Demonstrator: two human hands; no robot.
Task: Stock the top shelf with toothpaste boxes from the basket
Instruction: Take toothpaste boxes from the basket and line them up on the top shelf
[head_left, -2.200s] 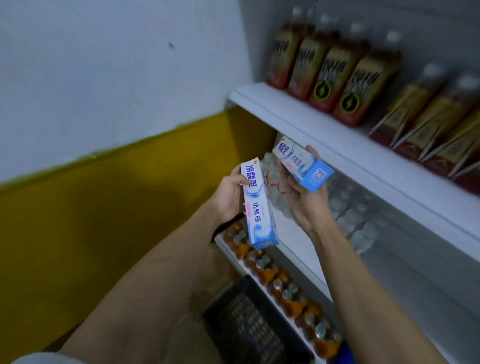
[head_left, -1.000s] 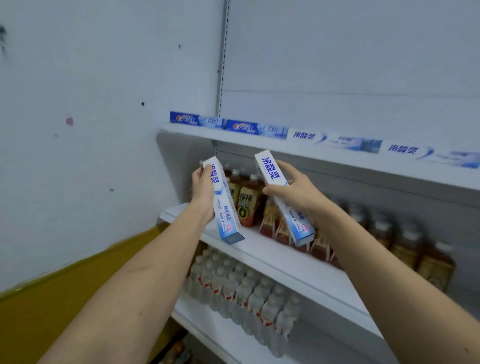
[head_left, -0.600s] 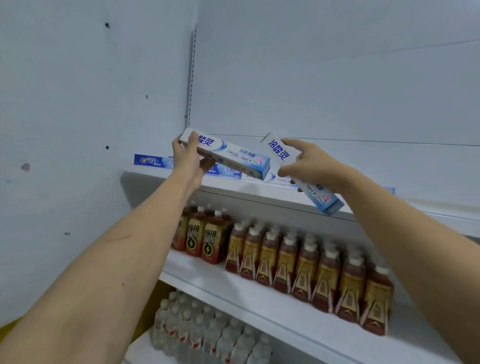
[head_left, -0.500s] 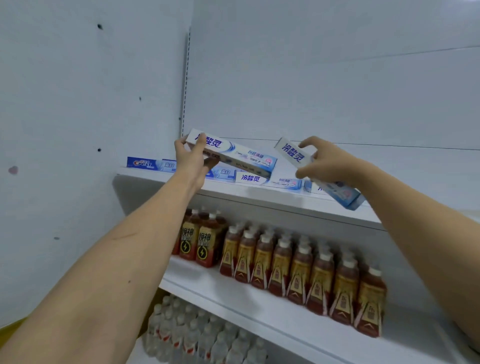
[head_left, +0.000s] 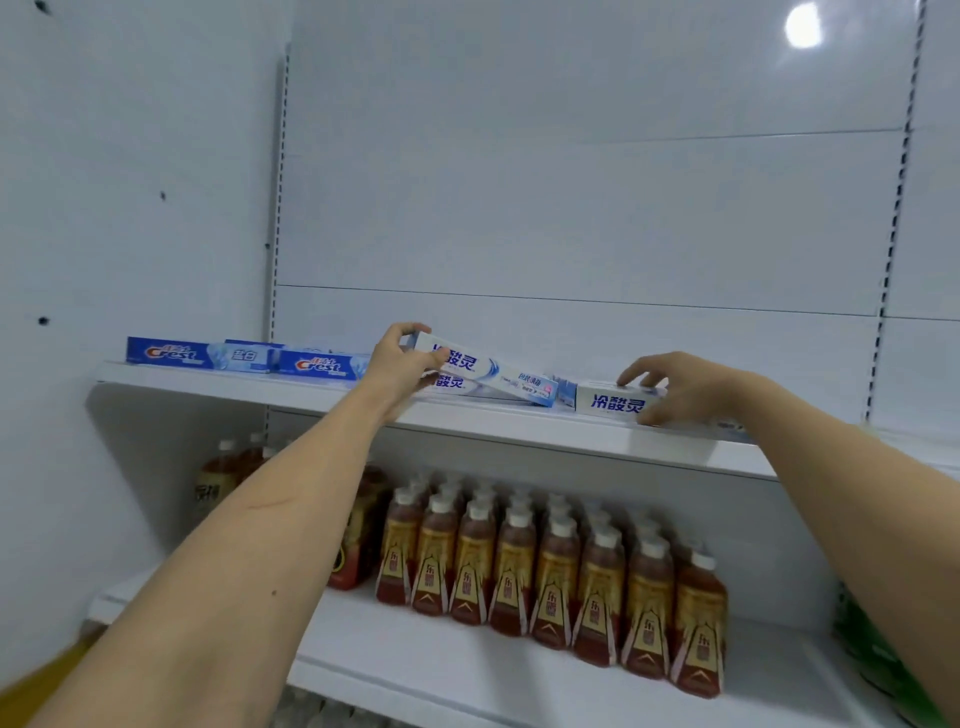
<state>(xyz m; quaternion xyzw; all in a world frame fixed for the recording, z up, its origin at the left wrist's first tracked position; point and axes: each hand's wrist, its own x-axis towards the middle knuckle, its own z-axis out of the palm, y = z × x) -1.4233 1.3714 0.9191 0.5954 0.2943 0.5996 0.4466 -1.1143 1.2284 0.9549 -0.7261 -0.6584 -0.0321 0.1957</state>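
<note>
While left fingers (head_left: 410, 358) grip tilted box (head_left: 498, 376); right fingers (head_left: 654, 410) pinch shelved box (head_left: 613, 402)

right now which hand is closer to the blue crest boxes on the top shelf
Left. The left hand grips a tilted white toothpaste box just right of the Crest boxes. The right hand is far to their right, on another white box.

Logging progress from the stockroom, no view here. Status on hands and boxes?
Left hand grips a tilted toothpaste box, lying atop another. Right hand holds a second box flat on the top shelf. Nothing in the way.
</note>
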